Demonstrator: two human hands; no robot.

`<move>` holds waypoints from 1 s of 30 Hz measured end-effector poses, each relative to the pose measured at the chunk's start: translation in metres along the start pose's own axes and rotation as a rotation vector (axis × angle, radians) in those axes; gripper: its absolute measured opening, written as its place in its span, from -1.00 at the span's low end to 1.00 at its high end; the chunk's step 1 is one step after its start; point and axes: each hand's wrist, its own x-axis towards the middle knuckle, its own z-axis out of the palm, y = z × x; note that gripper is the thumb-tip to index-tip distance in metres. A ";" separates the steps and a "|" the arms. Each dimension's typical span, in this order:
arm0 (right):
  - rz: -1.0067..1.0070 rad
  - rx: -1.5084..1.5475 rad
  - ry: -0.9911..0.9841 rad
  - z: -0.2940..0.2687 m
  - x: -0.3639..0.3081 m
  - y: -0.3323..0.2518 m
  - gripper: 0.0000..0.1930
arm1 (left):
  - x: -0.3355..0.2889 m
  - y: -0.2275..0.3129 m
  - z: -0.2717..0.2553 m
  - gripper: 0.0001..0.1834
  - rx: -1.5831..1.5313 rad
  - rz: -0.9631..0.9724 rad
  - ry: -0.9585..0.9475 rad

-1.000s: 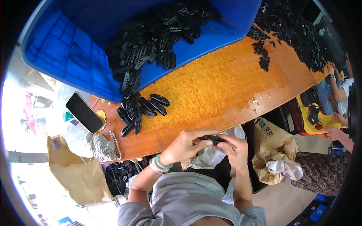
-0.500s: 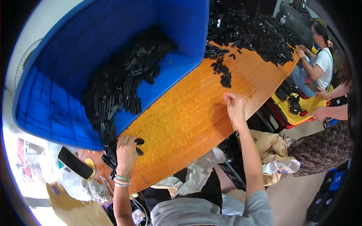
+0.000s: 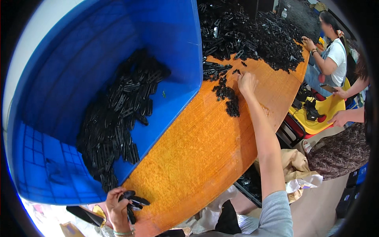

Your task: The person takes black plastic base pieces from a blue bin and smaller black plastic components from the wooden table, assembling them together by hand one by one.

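Observation:
At the near left of the table, my left hand (image 3: pixel 117 208) is closed around several long, slim black plastic pieces (image 3: pixel 136 200). They fan out from its fingers beside the lower corner of the blue bin. My right hand (image 3: pixel 247 83) reaches far across the table with its fingers bent together. Its fingertips are at a tiny black part beside a strip of small black parts (image 3: pixel 226 93). Whether anything is between those fingertips is too small to make out. Inside the large blue bin (image 3: pixel 178 89) lies a heap of long black plastic pieces (image 3: pixel 120 106).
A big pile of black parts (image 3: pixel 272 43) covers the far end of the wooden table (image 3: pixel 185 146). Another person (image 3: pixel 335 59) sits beside that pile. At the right, someone's hand (image 3: pixel 340 118) is by a yellow stool (image 3: pixel 325 106). Brown paper (image 3: pixel 290 166) hangs below the table edge.
My right hand has moved farther out, from bare wood to the small black parts. My left hand has turned, and the black pieces in it now show more. The view has shifted too.

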 end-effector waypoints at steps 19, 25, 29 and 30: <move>-0.341 1.268 -0.950 -0.259 -0.204 0.045 -0.89 | 0.008 -0.019 0.008 -0.57 -0.314 -0.085 -0.351; 0.054 0.506 -1.168 -0.232 -0.349 0.099 -0.88 | -0.003 -0.017 0.011 -0.69 0.434 0.082 -0.104; -0.090 0.651 -0.680 -0.255 -0.327 0.013 -0.85 | -0.021 -0.028 0.050 -0.71 0.320 0.166 -0.227; -0.093 0.724 -0.651 -0.251 -0.320 -0.005 -0.85 | -0.025 -0.034 0.059 -0.71 0.226 0.178 -0.301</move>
